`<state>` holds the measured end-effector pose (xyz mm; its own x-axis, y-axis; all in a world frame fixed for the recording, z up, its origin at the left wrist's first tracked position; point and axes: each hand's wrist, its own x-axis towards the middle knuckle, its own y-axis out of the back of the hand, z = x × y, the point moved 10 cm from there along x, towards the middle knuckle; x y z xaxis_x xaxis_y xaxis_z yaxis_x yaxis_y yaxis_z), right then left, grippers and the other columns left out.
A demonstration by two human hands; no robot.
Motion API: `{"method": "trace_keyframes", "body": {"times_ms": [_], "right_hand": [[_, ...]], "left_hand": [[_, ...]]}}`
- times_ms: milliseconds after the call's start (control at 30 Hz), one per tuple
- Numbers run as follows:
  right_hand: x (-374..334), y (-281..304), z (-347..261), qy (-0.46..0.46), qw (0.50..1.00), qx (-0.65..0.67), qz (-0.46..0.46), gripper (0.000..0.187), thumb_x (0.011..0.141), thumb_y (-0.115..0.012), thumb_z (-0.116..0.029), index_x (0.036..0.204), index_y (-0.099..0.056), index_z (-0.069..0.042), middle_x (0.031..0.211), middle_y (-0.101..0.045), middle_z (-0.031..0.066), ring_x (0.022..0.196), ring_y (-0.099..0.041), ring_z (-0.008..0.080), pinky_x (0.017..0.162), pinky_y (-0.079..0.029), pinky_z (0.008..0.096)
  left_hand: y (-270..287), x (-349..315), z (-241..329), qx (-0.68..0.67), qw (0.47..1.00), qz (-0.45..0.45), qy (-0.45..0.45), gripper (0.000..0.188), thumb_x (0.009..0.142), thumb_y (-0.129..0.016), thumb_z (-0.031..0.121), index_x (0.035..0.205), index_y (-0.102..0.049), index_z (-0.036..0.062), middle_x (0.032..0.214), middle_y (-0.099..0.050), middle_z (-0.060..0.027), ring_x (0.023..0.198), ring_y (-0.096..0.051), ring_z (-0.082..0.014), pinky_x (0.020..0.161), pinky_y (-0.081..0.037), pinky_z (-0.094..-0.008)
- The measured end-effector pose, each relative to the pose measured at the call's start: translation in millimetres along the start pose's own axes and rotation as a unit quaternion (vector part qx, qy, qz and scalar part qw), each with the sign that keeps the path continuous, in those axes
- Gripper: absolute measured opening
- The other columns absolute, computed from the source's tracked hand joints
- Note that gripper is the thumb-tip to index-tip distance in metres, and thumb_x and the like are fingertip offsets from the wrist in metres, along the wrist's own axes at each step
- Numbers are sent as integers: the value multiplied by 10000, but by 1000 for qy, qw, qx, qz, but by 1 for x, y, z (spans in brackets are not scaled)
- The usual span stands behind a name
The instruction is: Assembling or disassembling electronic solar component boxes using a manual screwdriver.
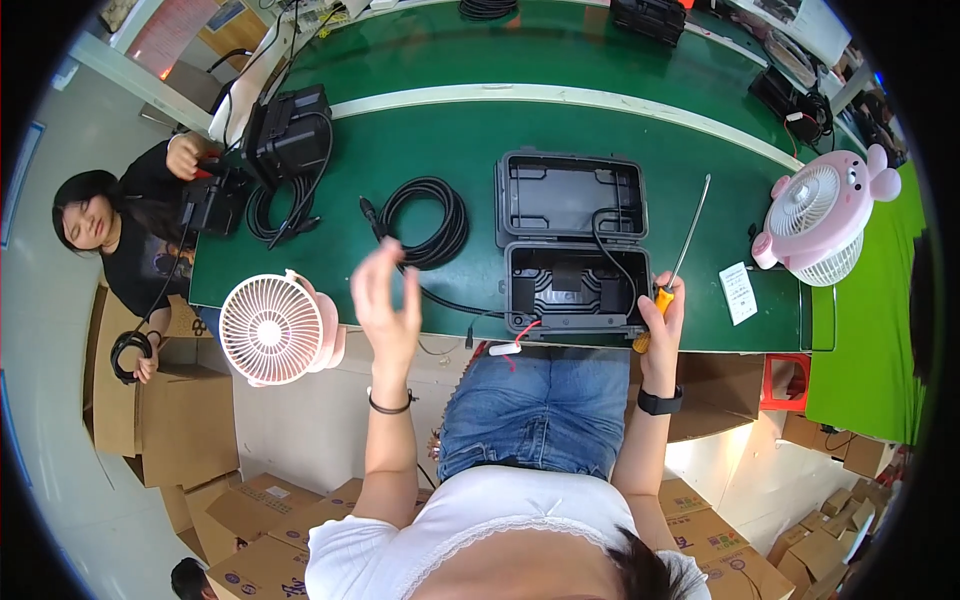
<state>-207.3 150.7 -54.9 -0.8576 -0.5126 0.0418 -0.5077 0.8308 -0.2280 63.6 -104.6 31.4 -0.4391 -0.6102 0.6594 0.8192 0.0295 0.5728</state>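
Note:
My right hand (pixel 664 325) is closed round the yellow-orange handle of a screwdriver (pixel 692 232), its long metal shaft pointing up and away. Beside that hand lies a black plastic case (pixel 520 262) at the table's near edge, its lid folded back and a thin black cable inside. A red wire and a white connector (pixel 505 349) hang at the case's front left. My left hand (pixel 388 305) is raised near the table edge, fingers apart and holding nothing. Just beyond it sits a coiled black cable (pixel 452 225), one lead running toward the case.
A pink-rimmed fan (pixel 270 330) stands left of my left hand. Another pink fan (pixel 800 210) and a paper slip (pixel 738 293) are at the right. Black cases (pixel 287 135) with coiled cable occupy the left end, where another person handles a cable. Cardboard boxes (pixel 265 510) surround me.

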Motion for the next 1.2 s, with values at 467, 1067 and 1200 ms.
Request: {"method": "trace_keyframes", "body": {"times_ms": [467,1067,1200], "right_hand": [[3,5,6,-8,1000,-2,-1,378,856,-626,5,1175,-456,-104,1199,-435,29,1350,-390,238,1093,-269,316],[2,4,3,8,1000,4,14,364,850,-645,3,1154,-470,-95,1187,-456,46,1344,-410,259,1104,-277,337],[1,-1,2,3,1000,5,4,354,853,-624,-3,1162,-487,-109,1185,-451,21,1274,-407,191,1068,-284,293]], "left_hand": [[-33,-59,101,-170,970,-112,-131,427,659,-730,88,1081,-670,112,1100,-525,-120,955,-578,-270,805,-513,-395],[-29,-30,140,-146,941,-153,-264,384,697,-832,210,1050,-691,153,885,-699,2,686,-618,-181,662,-469,-314],[-51,19,131,-65,975,-160,-141,301,789,-758,233,1073,-685,163,775,-502,-25,669,-559,-218,594,-427,-352]]}}
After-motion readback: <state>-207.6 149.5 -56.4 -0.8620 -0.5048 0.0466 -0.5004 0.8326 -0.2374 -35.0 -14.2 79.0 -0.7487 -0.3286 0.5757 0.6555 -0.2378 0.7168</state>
